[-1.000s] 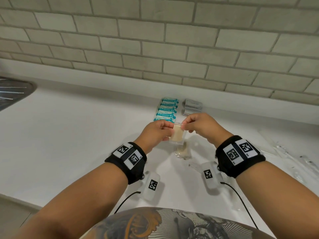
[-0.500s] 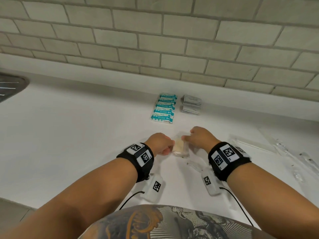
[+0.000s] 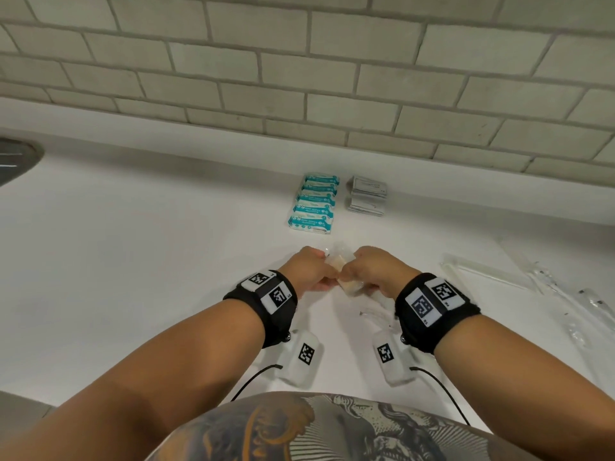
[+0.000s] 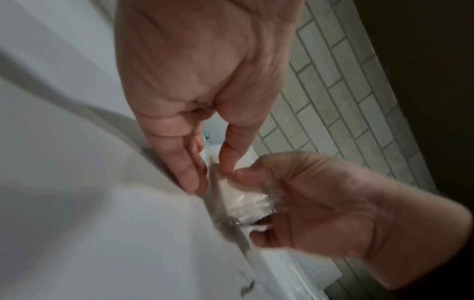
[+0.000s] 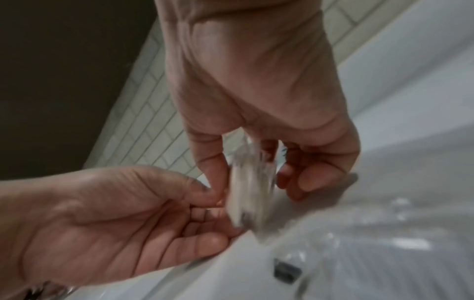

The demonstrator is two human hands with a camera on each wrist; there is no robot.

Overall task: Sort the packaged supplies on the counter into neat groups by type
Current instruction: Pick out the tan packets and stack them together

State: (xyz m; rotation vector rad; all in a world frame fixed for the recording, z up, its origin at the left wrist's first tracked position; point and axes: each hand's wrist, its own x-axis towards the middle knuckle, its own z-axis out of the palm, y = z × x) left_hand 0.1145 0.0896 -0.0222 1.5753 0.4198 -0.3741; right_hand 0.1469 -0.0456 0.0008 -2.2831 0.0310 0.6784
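Head view: both hands meet low over the white counter, with a clear packet of beige pads between them. The left hand and the right hand each close their fingers on an end of it. Beyond them, near the tiled wall, a row of teal-and-white packets lies just beside a stack of grey sachets. Long clear wrapped items are spread well apart to the right. A dark sink edge shows at far left.

Left wrist view: the left hand points down, its thumb and fingertips pinching the near edge of the clear packet of beige pads. The right hand curls round the packet's other side, thumb on top. The packet sits just above the counter; whether it touches cannot be told.

Right wrist view: blurred. The right hand pinches the packet between thumb and curled fingers. The left hand comes in palm up, thumb and forefinger nipping the packet's edge. More clear wrapping lies on the counter beneath.
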